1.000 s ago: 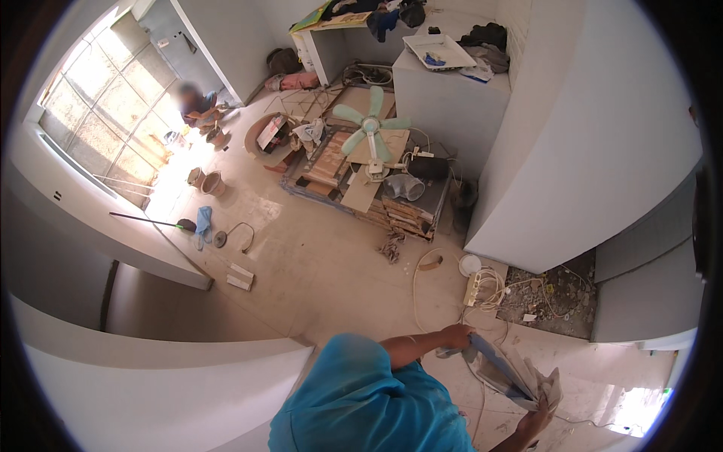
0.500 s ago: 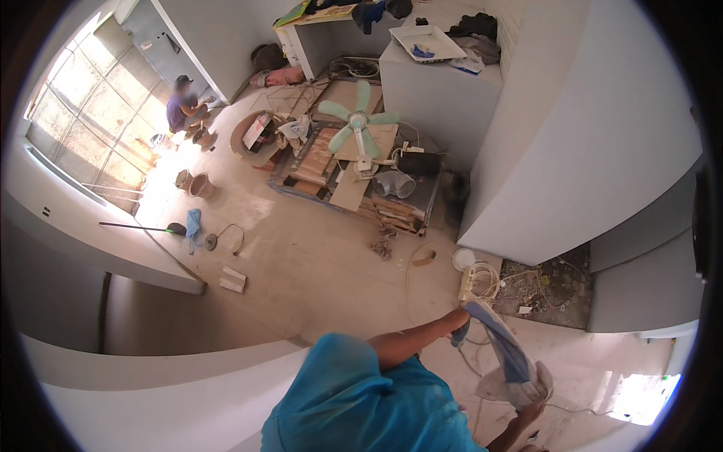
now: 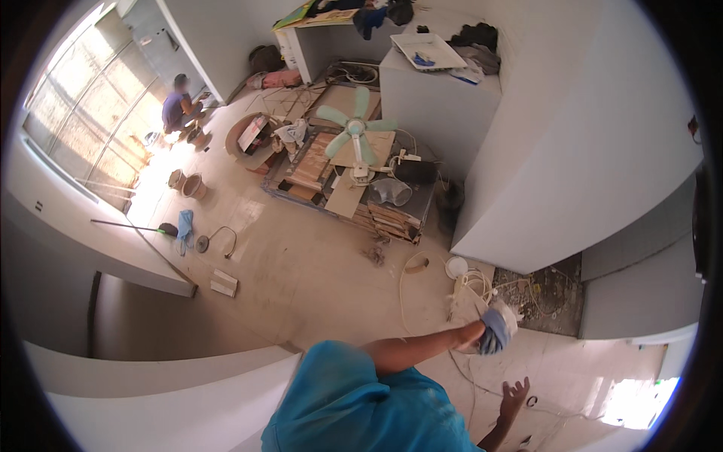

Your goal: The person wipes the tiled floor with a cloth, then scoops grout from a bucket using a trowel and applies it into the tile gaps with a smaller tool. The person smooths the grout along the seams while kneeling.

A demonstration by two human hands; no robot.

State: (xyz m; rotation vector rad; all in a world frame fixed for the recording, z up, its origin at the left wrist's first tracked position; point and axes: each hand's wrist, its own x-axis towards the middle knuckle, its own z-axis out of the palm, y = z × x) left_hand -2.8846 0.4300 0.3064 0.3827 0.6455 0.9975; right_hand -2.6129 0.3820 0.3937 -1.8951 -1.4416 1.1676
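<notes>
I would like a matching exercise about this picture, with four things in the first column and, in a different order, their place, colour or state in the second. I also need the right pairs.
Column one
1. Cloth
2. Right hand
3. Fan
4. Tray

Column two
A. Open, holding nothing
B. White, on top of a pale block
C. Bunched up in the left hand
D. Five-bladed, pale green

Right pairs: 1-C, 2-A, 3-D, 4-B
</notes>
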